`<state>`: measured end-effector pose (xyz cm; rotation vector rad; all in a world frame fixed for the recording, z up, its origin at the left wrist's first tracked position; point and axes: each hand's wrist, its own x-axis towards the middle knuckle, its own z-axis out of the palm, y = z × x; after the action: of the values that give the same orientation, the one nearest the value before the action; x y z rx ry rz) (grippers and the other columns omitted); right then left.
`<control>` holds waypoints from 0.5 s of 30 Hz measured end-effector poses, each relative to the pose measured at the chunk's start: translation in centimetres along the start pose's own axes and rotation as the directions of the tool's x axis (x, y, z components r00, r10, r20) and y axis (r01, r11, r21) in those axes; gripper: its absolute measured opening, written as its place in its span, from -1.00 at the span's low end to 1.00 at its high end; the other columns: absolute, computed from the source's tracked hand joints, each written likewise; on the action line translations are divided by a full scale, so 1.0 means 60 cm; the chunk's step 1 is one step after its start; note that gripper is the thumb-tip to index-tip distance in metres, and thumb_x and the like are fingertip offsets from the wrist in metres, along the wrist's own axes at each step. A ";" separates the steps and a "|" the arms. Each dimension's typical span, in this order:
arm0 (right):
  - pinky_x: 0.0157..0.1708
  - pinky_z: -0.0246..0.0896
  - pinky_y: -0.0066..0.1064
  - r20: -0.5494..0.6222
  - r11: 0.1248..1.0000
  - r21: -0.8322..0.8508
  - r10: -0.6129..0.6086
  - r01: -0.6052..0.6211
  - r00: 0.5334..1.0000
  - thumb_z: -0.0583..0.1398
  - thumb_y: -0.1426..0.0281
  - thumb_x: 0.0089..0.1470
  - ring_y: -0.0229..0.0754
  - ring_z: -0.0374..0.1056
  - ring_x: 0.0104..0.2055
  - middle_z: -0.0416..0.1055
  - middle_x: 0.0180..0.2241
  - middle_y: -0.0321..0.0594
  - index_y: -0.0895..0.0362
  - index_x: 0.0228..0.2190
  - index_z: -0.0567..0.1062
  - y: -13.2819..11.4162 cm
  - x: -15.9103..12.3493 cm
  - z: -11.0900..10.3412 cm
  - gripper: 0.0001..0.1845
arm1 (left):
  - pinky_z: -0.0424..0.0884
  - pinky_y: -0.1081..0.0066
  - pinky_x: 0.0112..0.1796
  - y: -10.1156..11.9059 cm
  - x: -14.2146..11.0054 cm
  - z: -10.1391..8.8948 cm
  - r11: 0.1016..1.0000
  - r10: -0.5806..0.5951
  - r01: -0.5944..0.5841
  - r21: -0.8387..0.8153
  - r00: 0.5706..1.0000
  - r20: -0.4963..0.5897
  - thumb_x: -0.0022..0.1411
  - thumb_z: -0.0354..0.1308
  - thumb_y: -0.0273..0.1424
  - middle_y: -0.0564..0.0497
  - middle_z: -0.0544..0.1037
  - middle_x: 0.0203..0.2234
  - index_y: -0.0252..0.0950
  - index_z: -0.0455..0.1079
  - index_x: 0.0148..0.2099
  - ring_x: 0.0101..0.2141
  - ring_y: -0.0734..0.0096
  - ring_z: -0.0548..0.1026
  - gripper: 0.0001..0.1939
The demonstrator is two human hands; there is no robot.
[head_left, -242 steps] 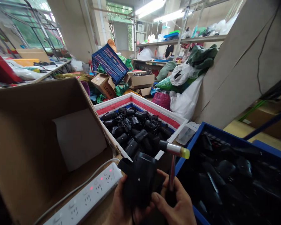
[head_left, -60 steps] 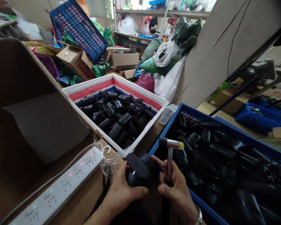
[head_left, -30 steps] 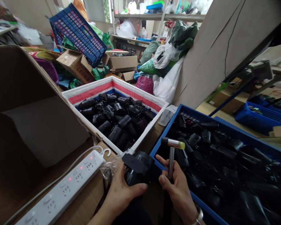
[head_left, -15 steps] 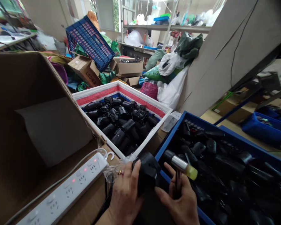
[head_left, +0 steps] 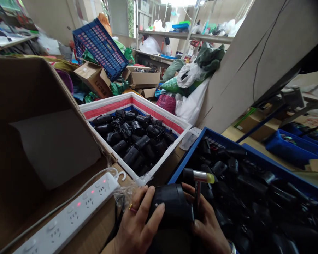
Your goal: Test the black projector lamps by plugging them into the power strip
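Note:
My left hand (head_left: 139, 220), with a ring on one finger, is closed round a black plastic housing (head_left: 172, 201), smooth and rounded. In my right hand (head_left: 208, 220) is a small two-faced mallet (head_left: 200, 176); its metal head has one black end and one yellow end, and it points up. Fingers of the right hand also touch the right end of the housing. Clear plastic film (head_left: 127, 194) lies beside my left hand. The underside of the housing is hidden.
A white-rimmed box (head_left: 187, 129) holds many black parts; a blue crate (head_left: 185, 160) at right holds more. A white power strip (head_left: 76, 211) with red lights lies left, beside an open cardboard box (head_left: 60, 84). Bags and a tilted blue crate (head_left: 100, 46) stand behind.
The black housing has turned, showing a smooth rounded side. My right hand has come closer and its fingers now touch it. The mallet head has swung to nearly level.

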<state>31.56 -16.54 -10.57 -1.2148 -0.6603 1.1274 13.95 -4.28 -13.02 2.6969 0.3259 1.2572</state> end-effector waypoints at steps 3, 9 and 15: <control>-0.02 0.17 -0.12 0.022 1.000 0.008 -0.007 0.006 1.000 0.42 0.10 -0.44 0.13 0.22 0.07 0.29 0.04 -0.04 -0.01 0.09 0.16 -0.004 -0.001 0.000 0.04 | 0.30 -0.07 -0.03 0.003 0.004 -0.007 0.999 0.049 -0.049 -0.002 0.998 0.028 0.04 0.00 -0.73 -0.25 -0.06 0.27 -0.31 0.20 0.06 0.16 -0.16 0.11 -0.48; -0.04 0.20 -0.18 0.014 0.998 -0.025 -0.054 0.054 0.998 0.46 0.16 -0.54 0.06 0.28 0.00 0.34 -0.01 -0.11 -0.03 0.02 0.29 -0.013 0.001 0.007 -0.01 | 0.23 -0.08 0.02 0.007 0.006 -0.015 0.998 0.021 -0.017 -0.053 0.997 0.077 0.07 -0.01 -0.77 -0.21 -0.10 0.28 -0.33 0.19 0.05 0.18 -0.17 0.04 -0.50; -0.14 0.28 -0.22 -0.022 0.999 -0.022 -0.047 0.047 0.999 0.48 0.18 -0.62 0.04 0.37 -0.11 0.44 -0.12 -0.12 0.00 -0.07 0.40 -0.017 -0.001 0.010 -0.07 | 0.18 -0.06 0.06 0.002 0.006 -0.027 0.994 0.032 -0.021 -0.108 0.995 0.097 0.07 -0.03 -0.80 -0.17 -0.10 0.28 -0.34 0.17 0.05 0.18 -0.11 0.03 -0.49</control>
<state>31.32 -16.32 -9.40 -1.2226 -0.6825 1.0688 12.96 -4.24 -11.67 2.6686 0.2048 1.1091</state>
